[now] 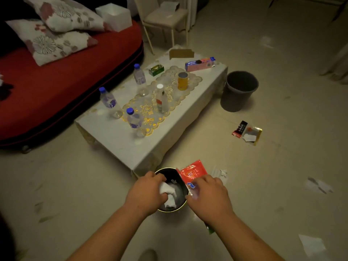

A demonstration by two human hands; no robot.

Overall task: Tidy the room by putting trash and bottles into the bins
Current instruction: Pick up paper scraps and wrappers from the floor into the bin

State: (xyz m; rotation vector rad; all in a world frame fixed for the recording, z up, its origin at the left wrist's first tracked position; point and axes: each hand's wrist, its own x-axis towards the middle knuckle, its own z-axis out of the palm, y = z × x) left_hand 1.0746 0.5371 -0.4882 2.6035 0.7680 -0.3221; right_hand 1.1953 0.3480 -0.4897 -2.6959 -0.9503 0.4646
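Below, a pale tiled floor (282, 91) fills the dim room, with a red upholstered sofa (56, 87) on the left carrying 2 flower-printed cushions (56, 42) and a white square box (114, 16), and a beige chair (165, 17) behind. A low white rectangular table (116, 140) stands beside the sofa, a gold-embroidered lace runner (150, 110) laid along it. On the table stand 3 clear plastic bottles with blue caps, the nearest (134, 119) on the runner's end, plus a clear white-capped bottle (161, 98), a yellow cylindrical can (183, 81), a small green box (156, 70), a long pink box (200, 64) and a brown cardboard piece (181, 53). A dark grey plastic bin (238, 95) sits on the floor just beside the table's far end; its inside is too dark to read. A black, red and clear wrapper (246, 131) lies on the floor well apart from it, and white paper scraps (318, 186) lie to the right. At the table's near corner sits a small round dark bin with a gold rim (165, 168), something pale inside. Over its mouth the left hand (146, 193) clenches a crumpled white tissue (168, 191), fingers curled round it. The right hand (209, 194) pinches a red snack packet (193, 171) at the bin's right rim.
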